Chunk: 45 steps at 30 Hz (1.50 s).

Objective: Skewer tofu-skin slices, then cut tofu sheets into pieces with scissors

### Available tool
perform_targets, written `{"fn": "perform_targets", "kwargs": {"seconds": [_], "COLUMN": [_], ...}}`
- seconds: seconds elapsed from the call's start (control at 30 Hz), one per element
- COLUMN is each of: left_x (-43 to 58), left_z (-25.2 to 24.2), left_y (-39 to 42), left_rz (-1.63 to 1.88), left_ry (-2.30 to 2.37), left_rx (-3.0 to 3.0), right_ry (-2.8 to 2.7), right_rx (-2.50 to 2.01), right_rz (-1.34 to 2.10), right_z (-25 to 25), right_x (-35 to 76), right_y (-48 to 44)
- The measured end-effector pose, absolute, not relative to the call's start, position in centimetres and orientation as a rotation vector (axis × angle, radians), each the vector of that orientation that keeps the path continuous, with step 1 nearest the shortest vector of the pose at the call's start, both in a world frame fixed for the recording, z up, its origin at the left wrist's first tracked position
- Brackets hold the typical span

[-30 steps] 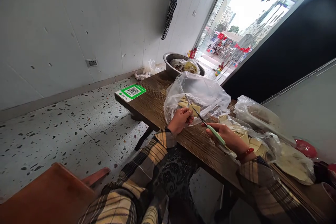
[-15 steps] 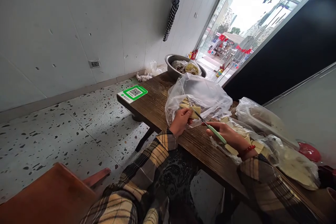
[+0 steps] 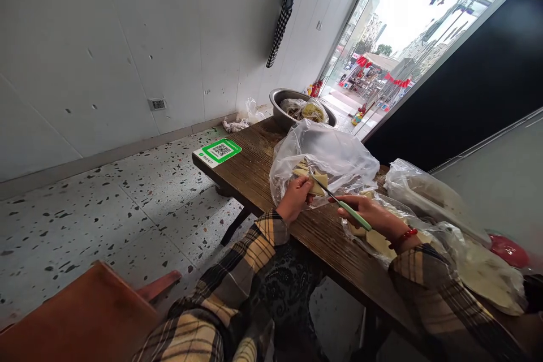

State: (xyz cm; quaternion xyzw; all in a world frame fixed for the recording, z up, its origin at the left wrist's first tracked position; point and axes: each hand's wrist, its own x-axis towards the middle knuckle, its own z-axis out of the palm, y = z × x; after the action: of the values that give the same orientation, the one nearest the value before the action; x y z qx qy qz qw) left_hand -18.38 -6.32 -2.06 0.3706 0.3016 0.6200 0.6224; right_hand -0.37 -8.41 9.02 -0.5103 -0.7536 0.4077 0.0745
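Note:
My left hand pinches a flat, pale yellow food piece that looks like tofu, just in front of a clear plastic bag's opening. In my right hand is a small knife with a light green handle and a thin dark blade. Its blade lies against the piece, near my left fingertips. Similar pale pieces sit inside the clear plastic bag. More pale slabs rest on plastic under and beside my right wrist.
A metal basin holding bagged food stands at the table's far end. A green QR-code card lies on the wooden table's left corner. Filled plastic bags line the right side. A brown stool stands at lower left.
The whole view has shifted slightly, so everything sits a little further right and lower. Both hands keep their hold, and the knife blade stays at the pale piece.

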Motion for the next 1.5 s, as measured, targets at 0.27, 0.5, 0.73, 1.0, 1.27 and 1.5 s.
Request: {"fn": "perform_targets", "kwargs": {"seconds": [0.27,0.5,0.73,1.0,1.27,1.5], "left_x": [-18.3,-18.3,-18.4,-18.4,-17.0,-12.7], "left_z": [-2.2,-2.0,-2.2,-1.3,-1.5,-0.2], "left_y": [-6.2,-6.3,-6.0,-5.7,-6.0,-7.6], "left_rz": [1.428,1.421,1.427,1.547,1.585,1.358], "left_ry": [0.708,0.734,0.716,0.644,0.983,1.061], "left_rx": [0.824,0.781,0.757,0.598,1.172,1.944], "right_ry": [-2.193,-2.103,-1.991,-1.696,-1.543,-1.446], "right_rx": [-1.526,-1.584,-1.565,-1.576,-1.581,-1.571], "right_rz": [1.296,1.314,1.169,1.203,1.123,1.143], "right_z": [9.0,8.5,7.5,6.6,6.1,5.6], "right_x": [-0.9,-0.9,-0.9,3.2,7.8,9.8], "right_y": [-8.0,-7.6,-7.7,-11.9,-16.4,-18.2]}}
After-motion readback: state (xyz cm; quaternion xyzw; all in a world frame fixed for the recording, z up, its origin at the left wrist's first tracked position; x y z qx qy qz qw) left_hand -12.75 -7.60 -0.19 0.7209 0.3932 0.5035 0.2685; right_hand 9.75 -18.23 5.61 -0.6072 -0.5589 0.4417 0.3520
